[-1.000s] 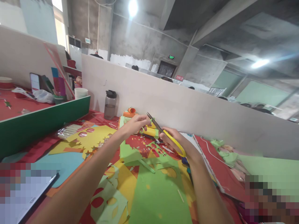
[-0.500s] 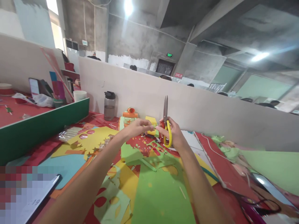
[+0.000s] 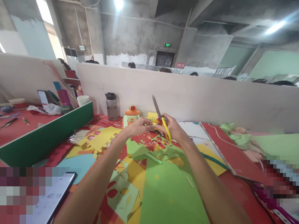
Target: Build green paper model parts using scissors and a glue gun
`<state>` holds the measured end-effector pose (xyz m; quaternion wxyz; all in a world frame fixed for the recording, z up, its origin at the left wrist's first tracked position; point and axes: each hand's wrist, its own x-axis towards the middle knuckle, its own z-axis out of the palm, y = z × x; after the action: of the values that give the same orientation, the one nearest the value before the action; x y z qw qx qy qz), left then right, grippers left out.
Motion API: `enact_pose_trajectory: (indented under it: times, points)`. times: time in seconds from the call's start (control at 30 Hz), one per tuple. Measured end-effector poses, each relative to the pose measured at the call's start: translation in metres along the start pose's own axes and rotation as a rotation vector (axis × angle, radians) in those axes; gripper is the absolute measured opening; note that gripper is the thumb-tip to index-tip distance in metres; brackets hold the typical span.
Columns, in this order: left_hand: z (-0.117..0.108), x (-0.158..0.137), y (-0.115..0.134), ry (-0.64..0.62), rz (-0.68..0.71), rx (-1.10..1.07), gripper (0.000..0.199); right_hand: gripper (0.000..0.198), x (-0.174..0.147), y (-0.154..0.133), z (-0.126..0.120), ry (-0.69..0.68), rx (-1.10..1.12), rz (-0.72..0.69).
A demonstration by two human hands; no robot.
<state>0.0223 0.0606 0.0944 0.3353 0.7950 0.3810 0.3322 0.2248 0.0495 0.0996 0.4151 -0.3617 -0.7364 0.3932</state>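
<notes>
My right hand (image 3: 172, 126) is closed around a pair of scissors with yellow handles (image 3: 166, 129). Their grey blades (image 3: 157, 105) point up and to the left, away from the paper. My left hand (image 3: 140, 126) is closed in a pinch, its fingertips meeting those of my right hand. Whatever lies between the fingertips is too small to make out. Beneath both hands lie tiny paper scraps, and nearer to me a large green paper sheet (image 3: 171, 189). Just behind my left hand stands an orange and pale green paper model (image 3: 132, 114) with a star on it.
A water bottle (image 3: 112, 107) stands against the white partition (image 3: 210, 102). Cut yellow paper (image 3: 99, 140), blue paper (image 3: 80, 166) and a phone (image 3: 52, 199) lie on the left, by a green divider (image 3: 51, 132). A white board (image 3: 191, 129) lies at the right.
The scissors have tipped from nearly upright to leaning left. Both hands stay close together, fingertips meeting. A small green bit seen between them earlier is hard to see now. The view has shifted slightly.
</notes>
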Motion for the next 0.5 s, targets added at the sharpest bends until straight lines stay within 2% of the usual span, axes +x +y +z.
enact_pose_trajectory:
  times: [0.13, 0.27, 0.33, 0.43, 0.5]
  points:
    - [-0.005, -0.003, 0.005, 0.003, -0.04, -0.047, 0.027, 0.041, -0.001, -0.005, -0.006, 0.004, -0.024, 0.01]
    - [-0.012, -0.014, 0.005, 0.098, -0.127, -0.085, 0.032, 0.045, -0.005, -0.011, -0.02, -0.061, -0.177, 0.08]
    - [-0.014, -0.023, 0.001, 0.143, -0.168, -0.049, 0.034, 0.046, -0.011, -0.013, -0.025, -0.157, -0.357, 0.178]
    - [-0.012, -0.039, -0.008, 0.17, -0.195, 0.019, 0.036, 0.041, -0.025, -0.013, -0.025, -0.393, -0.693, 0.392]
    - [-0.008, -0.047, -0.017, 0.177, -0.246, 0.035, 0.035, 0.035, -0.035, -0.01, -0.02, -0.529, -0.876, 0.488]
